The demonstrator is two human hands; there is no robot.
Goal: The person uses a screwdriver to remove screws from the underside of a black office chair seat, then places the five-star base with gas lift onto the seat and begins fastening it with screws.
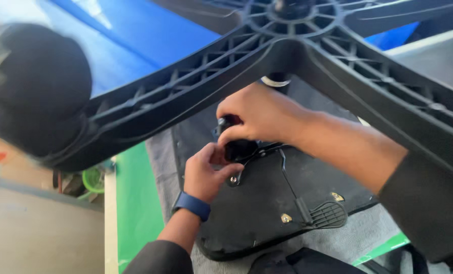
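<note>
Meanwhile, the right hand (259, 114) is wrapping its fingers around the black knob (238, 148) under the upturned seat (257, 213); the left hand (206, 170) is pinching it from below, beneath the chair base (226, 66).

The setting appeared to be a furniture assembly workshop. A black ribbed plastic five-star chair base (307, 56) with a round black caster (39, 86) loomed over an upturned black seat pan (267, 203), which lay on a grey felt mat (348, 238). Bright green (137, 203) and blue floor sheeting (150, 30) surrounded the work area.
</note>
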